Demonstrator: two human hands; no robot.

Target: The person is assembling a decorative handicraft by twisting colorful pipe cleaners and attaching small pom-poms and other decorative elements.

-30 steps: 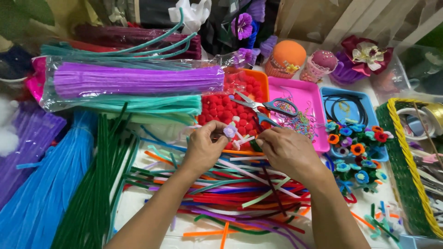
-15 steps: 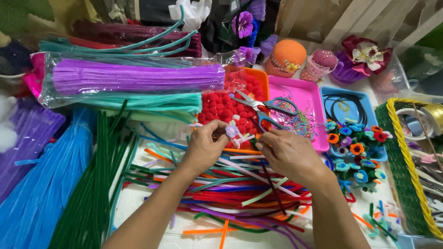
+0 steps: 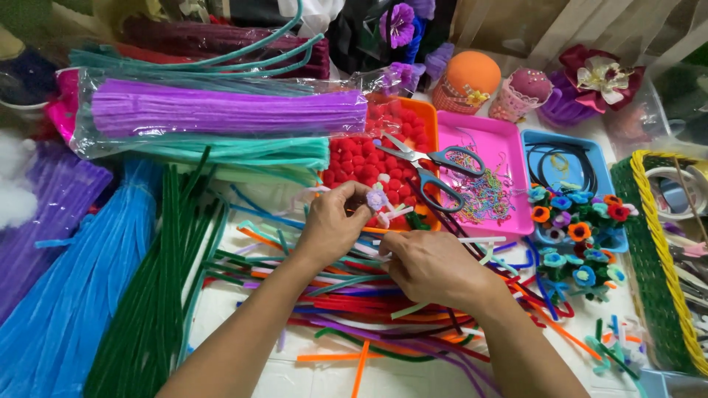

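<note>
Two hands work at frame centre: the left hand (image 3: 333, 225) pinches a small lilac flower (image 3: 378, 200) above a heap of loose stems (image 3: 369, 295), while the right hand (image 3: 431, 267), curled, seems to grip its trailing end, though the fingers hide it. Steady, close twisting looks wise. Green stems (image 3: 158, 295) crowd the left; scissors (image 3: 431, 166) lie just behind, finished flowers (image 3: 575, 236) at right

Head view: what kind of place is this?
Likely a home craft table for making pipe-cleaner flowers. Bundles of purple pipe cleaners, an orange tray of red pompoms and scissors crowd it; the left hand holds a small lilac flower.
</note>
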